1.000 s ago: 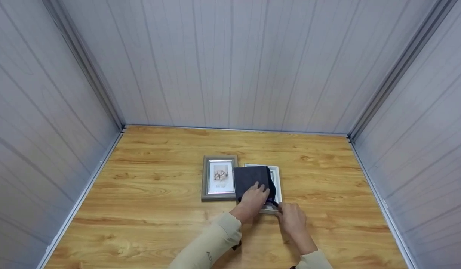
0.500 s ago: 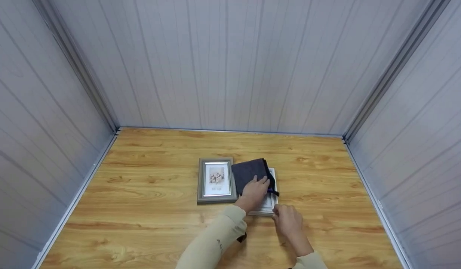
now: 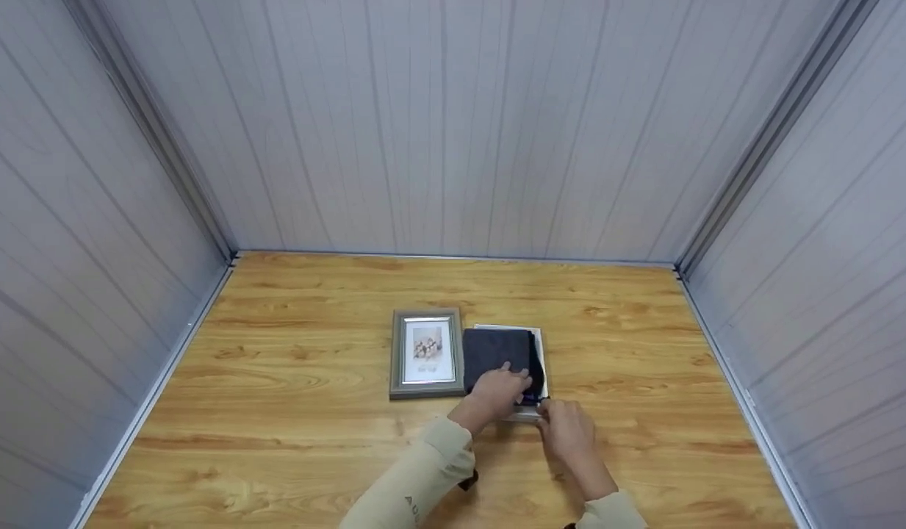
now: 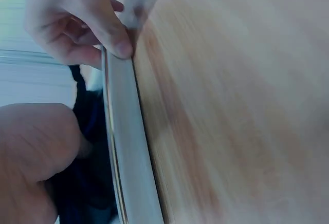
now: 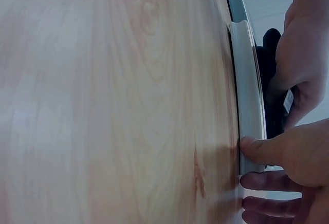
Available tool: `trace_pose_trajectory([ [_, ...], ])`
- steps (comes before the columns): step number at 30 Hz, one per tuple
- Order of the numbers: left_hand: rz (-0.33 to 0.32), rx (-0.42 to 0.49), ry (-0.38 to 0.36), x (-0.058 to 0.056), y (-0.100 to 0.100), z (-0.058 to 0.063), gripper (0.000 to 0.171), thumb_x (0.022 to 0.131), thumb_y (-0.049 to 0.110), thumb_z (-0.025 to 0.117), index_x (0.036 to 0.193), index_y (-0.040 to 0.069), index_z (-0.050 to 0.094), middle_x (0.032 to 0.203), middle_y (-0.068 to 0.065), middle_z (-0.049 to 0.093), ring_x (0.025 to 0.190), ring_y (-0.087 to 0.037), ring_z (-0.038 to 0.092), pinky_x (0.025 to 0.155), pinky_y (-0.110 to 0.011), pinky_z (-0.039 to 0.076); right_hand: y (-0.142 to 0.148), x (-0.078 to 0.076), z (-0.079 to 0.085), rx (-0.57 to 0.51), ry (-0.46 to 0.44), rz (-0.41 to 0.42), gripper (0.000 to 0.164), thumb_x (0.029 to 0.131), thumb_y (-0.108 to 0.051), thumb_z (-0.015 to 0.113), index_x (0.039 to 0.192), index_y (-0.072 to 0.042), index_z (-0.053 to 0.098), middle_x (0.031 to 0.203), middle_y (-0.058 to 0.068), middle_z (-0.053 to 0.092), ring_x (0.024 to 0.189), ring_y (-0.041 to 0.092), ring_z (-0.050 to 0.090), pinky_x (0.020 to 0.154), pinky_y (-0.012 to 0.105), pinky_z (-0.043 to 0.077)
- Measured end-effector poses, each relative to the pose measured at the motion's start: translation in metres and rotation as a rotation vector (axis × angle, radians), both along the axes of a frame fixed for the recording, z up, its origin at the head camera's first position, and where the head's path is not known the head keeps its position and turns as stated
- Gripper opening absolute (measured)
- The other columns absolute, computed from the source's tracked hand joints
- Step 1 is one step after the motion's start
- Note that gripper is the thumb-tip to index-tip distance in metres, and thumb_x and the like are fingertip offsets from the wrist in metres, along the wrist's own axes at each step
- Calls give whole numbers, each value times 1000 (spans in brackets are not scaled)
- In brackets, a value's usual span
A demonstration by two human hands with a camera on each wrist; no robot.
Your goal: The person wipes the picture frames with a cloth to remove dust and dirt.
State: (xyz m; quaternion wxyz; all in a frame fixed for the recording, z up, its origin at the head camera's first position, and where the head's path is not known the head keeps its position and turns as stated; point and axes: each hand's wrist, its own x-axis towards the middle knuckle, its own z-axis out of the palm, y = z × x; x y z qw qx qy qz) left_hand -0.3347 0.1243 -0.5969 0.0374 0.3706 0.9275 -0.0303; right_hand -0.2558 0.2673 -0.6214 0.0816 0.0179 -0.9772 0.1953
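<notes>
A folded dark cloth (image 3: pixel 497 349) lies over a white picture frame (image 3: pixel 538 345), hiding most of its face. On the cloth rests my left hand (image 3: pixel 494 393), its fingers spread and pressing down. In the right wrist view, a small pale tag (image 5: pixel 289 99) shows beside that hand (image 5: pixel 306 62). My right hand (image 3: pixel 569 430) pinches the frame's near right corner. The left wrist view shows the right thumb against the frame's outer edge (image 4: pixel 126 126), with the fingers curled on the other side. The right wrist view has the same thumb on the pale side edge (image 5: pixel 247 85).
A grey-brown picture frame (image 3: pixel 397 356) with a flower print lies face up just left of the cloth. Both frames lie on a wood-grain tabletop (image 3: pixel 291 426). Pale panelled walls (image 3: pixel 453 132) enclose the back and both sides.
The cloth under my left hand was turned and farther up the frame half a second ago; now it is straighter and nearer the front edge. My right hand stays at the corner.
</notes>
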Motion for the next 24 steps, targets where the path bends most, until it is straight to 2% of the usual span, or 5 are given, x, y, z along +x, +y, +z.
trace_pose_trajectory([
  [4, -6, -33, -51, 10, -2, 5, 40, 97, 22, 59, 137, 25, 58, 143, 5, 50, 130, -25, 47, 92, -36, 50, 1, 1, -1, 0, 11, 8, 7, 80, -10, 78, 80, -13, 71, 76, 1, 68, 69, 21, 65, 53, 39, 51],
  [7, -5, -38, -53, 10, -2, 5, 43, 96, 18, 61, 137, 27, 58, 143, 6, 49, 130, -25, 47, 90, -37, 51, 1, 2, -1, 5, 27, 14, 7, 80, -11, 79, 81, -13, 72, 77, 1, 68, 69, 21, 65, 52, 39, 51],
  [13, 20, 3, -38, -13, -1, 3, 51, 95, 16, 61, 143, 25, 50, 150, 4, 41, 135, -29, 40, 100, -35, 44, 0, 1, 0, 20, 74, 4, 8, 78, -13, 81, 83, -13, 74, 79, 3, 70, 72, 26, 67, 53, 42, 51],
  [20, 147, 22, -66, -38, -5, -2, 60, 94, 14, 61, 147, 34, 42, 158, -6, 25, 144, -31, 21, 113, -36, 24, -3, 1, -2, -9, 49, 13, 8, 79, -12, 80, 84, -11, 74, 81, 4, 71, 75, 25, 67, 59, 42, 53],
  [24, 178, -4, -46, -40, 0, -4, 66, 94, 20, 63, 153, 19, 33, 158, -9, 24, 143, -29, 22, 114, -36, 24, -2, 3, -1, -23, 52, -13, 8, 78, -11, 81, 82, -10, 74, 80, 4, 70, 75, 25, 67, 59, 42, 53],
])
